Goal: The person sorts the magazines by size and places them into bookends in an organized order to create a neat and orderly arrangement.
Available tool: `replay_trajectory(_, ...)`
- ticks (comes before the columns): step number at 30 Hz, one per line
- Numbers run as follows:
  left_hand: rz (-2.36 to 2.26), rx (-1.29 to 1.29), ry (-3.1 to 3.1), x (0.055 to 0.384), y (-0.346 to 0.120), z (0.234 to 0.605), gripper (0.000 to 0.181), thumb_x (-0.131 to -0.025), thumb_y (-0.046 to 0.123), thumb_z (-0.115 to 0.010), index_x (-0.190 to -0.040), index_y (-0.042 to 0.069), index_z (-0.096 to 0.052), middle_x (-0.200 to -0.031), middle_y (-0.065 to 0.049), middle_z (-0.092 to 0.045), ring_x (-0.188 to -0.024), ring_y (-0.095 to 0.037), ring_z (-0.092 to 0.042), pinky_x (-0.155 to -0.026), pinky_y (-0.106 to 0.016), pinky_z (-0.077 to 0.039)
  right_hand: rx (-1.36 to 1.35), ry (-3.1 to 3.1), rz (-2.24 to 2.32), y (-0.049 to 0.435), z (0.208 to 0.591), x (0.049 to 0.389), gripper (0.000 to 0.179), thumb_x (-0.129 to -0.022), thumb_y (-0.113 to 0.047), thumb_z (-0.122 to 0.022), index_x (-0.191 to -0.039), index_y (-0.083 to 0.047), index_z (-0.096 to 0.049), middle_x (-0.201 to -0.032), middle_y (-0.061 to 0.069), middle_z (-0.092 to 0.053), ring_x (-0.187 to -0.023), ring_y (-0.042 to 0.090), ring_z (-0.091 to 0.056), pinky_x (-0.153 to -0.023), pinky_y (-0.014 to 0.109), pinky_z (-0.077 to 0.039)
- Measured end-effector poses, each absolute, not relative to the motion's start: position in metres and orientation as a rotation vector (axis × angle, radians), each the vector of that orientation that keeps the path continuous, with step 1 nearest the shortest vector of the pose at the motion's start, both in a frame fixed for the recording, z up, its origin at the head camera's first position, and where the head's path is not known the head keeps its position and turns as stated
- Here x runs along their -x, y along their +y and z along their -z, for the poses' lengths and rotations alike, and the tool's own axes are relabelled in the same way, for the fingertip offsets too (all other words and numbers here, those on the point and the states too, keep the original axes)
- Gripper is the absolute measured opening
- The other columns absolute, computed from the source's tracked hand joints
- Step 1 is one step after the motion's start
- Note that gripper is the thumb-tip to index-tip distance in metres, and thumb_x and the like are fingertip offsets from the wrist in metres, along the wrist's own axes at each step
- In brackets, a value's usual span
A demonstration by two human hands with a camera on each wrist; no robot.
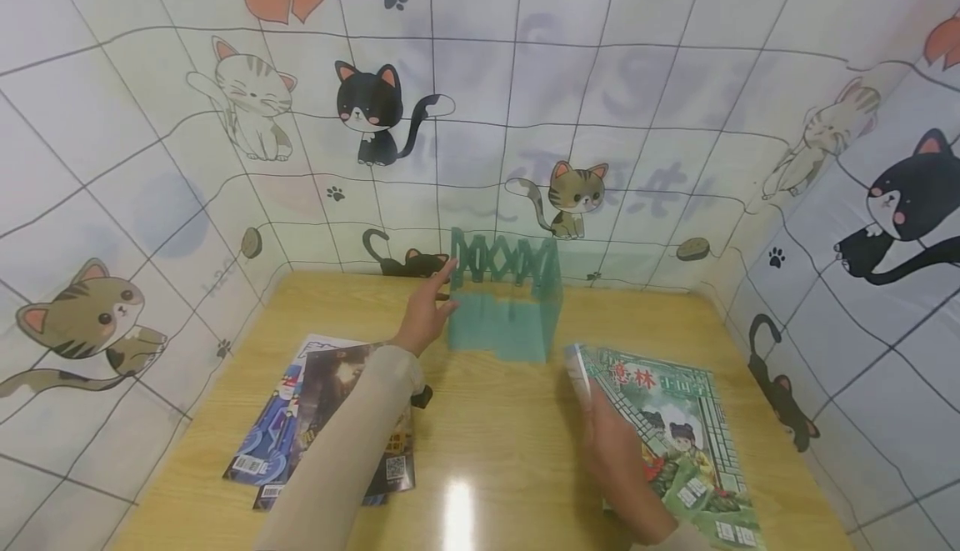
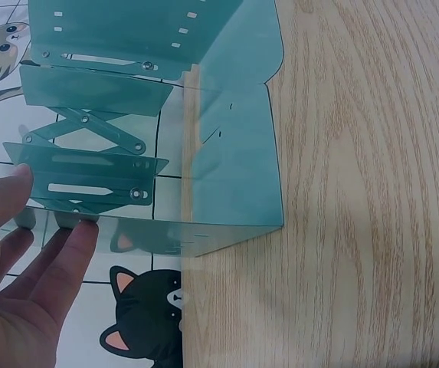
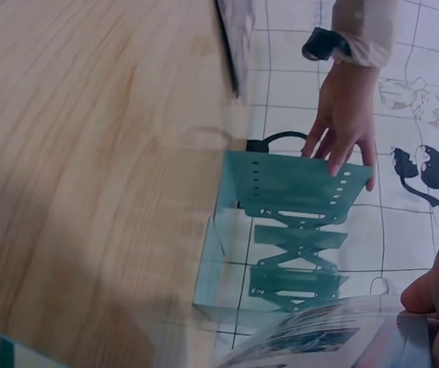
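A teal expandable bookend with a crisscross lattice back stands at the rear of the table, near the wall. At its left side panel is my left hand. In the left wrist view the thumb lies over the panel's upper edge on the inner side and the fingers are against the outer face, pinching it. To the right, a magazine with a green illustrated cover is gripped along its left edge by my right hand. The right wrist view catches its glossy pages below the bookend, with the thumb on them.
Several dark and blue magazines lie overlapped on the left of the wooden table, partly under my left forearm. Cloth walls printed with cats and grid lines enclose the table's back and both sides.
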State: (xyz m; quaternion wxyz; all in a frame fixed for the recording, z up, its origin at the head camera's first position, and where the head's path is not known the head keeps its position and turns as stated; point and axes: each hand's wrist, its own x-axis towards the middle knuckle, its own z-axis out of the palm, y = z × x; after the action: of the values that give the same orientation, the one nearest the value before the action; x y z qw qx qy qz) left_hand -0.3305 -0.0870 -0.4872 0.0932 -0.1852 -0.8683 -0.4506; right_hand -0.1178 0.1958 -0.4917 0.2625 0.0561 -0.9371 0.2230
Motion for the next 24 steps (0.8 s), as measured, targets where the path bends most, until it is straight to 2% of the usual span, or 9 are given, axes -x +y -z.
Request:
replay_trajectory(9, 1.335, 0.551, -2.594, 0.329, -0.084, 0.487, 0.078, -0.092, 0.006, -0.065, -0.154, 0.033, -0.026, -0.149, -0.010, -0.040, -0.112, -0.030, -0.059, -0.091, -0.041, -0.051, -0.157, -2.582, -0.726, 0.182, 0.470, 0.111, 0.033, -0.100, -0.008, -0.051, -0.132, 0.002, -0.048, -0.090, 0.025, -0.065, -0.072, 0.041, -0.064, -0.057, 0.053, -0.052)
replay_trajectory(18, 1.348, 0.553, -2.577, 0.328, -0.086, 0.487, 0.078, -0.092, 0.006, -0.066, -0.154, 0.033, -0.027, -0.149, -0.009, -0.039, -0.112, -0.030, -0.059, -0.091, -0.042, -0.051, -0.135, -2.637, -0.785, 0.177, 0.459, 0.108, 0.037, -0.101, -0.010, -0.050, -0.137, -0.002, -0.047, -0.093, 0.024, -0.066, -0.073, 0.038, -0.064, -0.057, 0.050, -0.053)
replay_trajectory(24, 1.352, 0.547, -2.589, 0.327, -0.086, 0.486, 0.078, -0.092, 0.006, -0.066, -0.154, 0.033, -0.026, -0.149, -0.010, -0.040, -0.112, -0.031, -0.059, -0.090, -0.043, -0.051, -0.170, -2.600, -0.827, 0.171, 0.447, 0.102, 0.036, -0.099, -0.009, -0.052, -0.134, -0.002, -0.050, -0.091, 0.021, -0.067, -0.069, 0.033, -0.063, -0.054, 0.045, -0.051)
